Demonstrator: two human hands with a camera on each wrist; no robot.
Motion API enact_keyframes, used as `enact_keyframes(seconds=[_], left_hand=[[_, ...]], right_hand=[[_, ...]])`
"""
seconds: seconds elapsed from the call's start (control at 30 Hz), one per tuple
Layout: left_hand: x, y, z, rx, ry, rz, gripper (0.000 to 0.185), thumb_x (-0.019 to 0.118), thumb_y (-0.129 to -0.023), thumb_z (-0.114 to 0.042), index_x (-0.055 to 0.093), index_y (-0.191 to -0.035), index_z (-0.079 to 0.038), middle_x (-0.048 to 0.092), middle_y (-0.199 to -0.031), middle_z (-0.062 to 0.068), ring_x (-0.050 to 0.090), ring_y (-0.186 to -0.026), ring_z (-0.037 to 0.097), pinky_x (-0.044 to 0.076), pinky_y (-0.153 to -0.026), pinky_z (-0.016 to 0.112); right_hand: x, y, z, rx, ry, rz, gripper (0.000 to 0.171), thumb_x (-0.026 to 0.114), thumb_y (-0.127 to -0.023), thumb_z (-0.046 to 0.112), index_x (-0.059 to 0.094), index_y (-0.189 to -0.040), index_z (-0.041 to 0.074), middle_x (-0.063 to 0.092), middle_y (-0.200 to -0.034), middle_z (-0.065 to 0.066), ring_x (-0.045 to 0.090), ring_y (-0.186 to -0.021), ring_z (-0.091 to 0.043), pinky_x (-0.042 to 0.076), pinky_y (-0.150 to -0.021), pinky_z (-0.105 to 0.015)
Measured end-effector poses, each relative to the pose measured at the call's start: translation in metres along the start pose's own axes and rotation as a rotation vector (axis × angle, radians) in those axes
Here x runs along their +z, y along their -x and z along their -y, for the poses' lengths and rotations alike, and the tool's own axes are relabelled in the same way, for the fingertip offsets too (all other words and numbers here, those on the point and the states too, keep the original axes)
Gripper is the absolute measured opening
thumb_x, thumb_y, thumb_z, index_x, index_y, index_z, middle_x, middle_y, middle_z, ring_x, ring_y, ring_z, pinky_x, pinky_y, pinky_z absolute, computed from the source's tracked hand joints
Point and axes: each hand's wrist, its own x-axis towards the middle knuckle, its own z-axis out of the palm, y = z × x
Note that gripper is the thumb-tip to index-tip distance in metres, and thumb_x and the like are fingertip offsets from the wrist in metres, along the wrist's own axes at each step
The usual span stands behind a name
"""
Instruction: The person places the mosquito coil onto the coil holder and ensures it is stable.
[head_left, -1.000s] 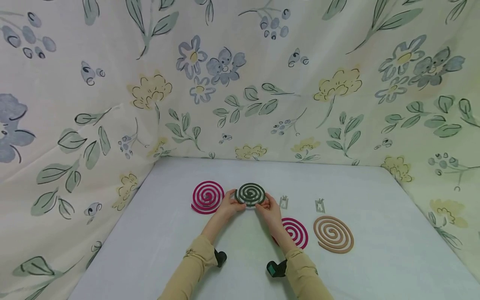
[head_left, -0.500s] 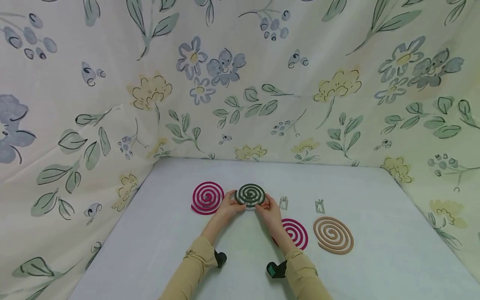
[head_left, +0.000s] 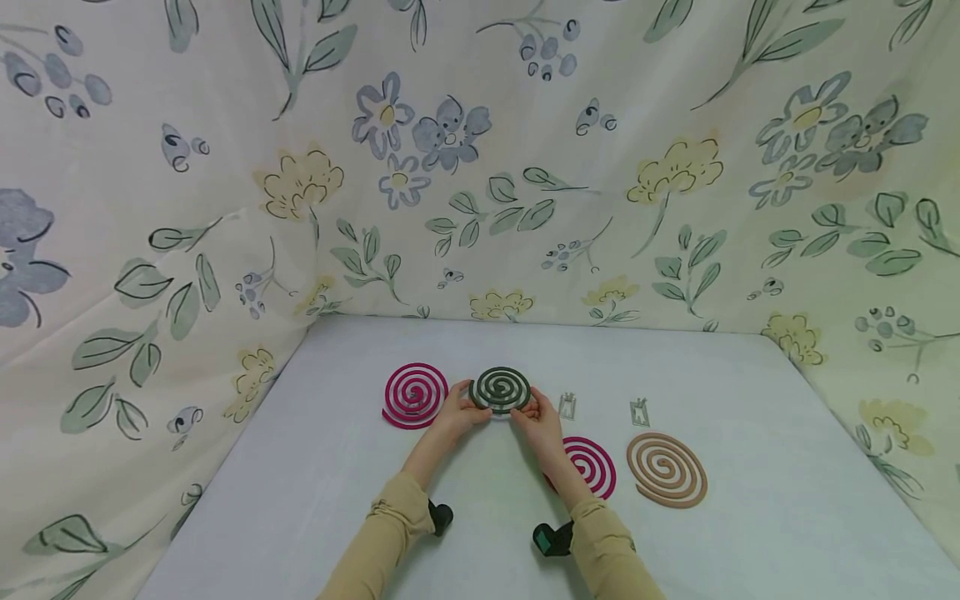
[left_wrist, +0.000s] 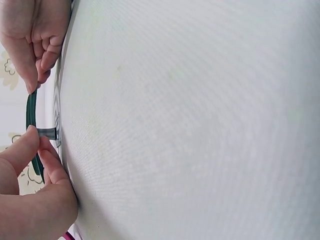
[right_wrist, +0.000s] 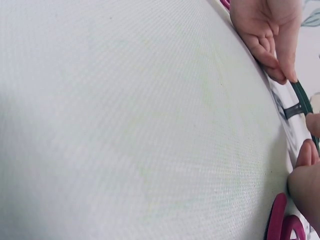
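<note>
A dark green mosquito coil is held level a little above the table at the middle of the head view. My left hand pinches its near left edge between thumb and fingers. At the near right edge, my right hand pinches it the same way. The left wrist view shows a small metal coil stand between the green coil and the table; whether the coil is fixed on it I cannot tell. Left of my left hand lies a magenta coil, with something small under its centre.
Partly under my right forearm lies another magenta coil. A tan coil rests to its right. Behind these are two flat metal stands. A floral cloth hangs at the back and sides of the white table.
</note>
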Motion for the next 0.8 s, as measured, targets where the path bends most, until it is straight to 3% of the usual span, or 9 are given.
enact_keyframes(seconds=[0.2,0.5,0.8], left_hand=[[0.0,-0.001,0.0,-0.004,0.015,-0.003,0.075,0.067,-0.081,0.006,0.026,-0.144,0.0,0.052,-0.082,0.005,0.047,-0.069,0.009,0.043,-0.064,0.018],[0.0,0.0,0.0,-0.006,0.005,-0.005,0.075,0.068,-0.081,0.006,0.027,-0.144,-0.001,0.054,-0.085,0.007,0.048,-0.072,0.011,0.044,-0.065,0.018],[-0.001,-0.001,0.001,-0.001,-0.005,0.001,0.075,0.068,-0.081,0.005,0.027,-0.144,-0.001,0.053,-0.084,0.006,0.048,-0.073,0.012,0.043,-0.065,0.019]], right_hand=[[-0.001,0.01,0.017,-0.017,0.007,0.012,0.059,0.062,-0.084,-0.004,0.035,-0.135,-0.018,0.052,-0.091,-0.018,0.043,-0.076,-0.011,0.037,-0.06,-0.01],[0.001,-0.005,-0.009,-0.01,0.04,-0.016,0.061,0.065,-0.085,0.002,0.038,-0.138,-0.01,0.052,-0.088,-0.006,0.043,-0.074,-0.004,0.038,-0.063,-0.01],[0.002,-0.005,-0.011,-0.011,0.047,-0.028,0.059,0.065,-0.084,0.001,0.04,-0.137,-0.009,0.051,-0.088,-0.005,0.043,-0.074,-0.004,0.038,-0.063,-0.01]])
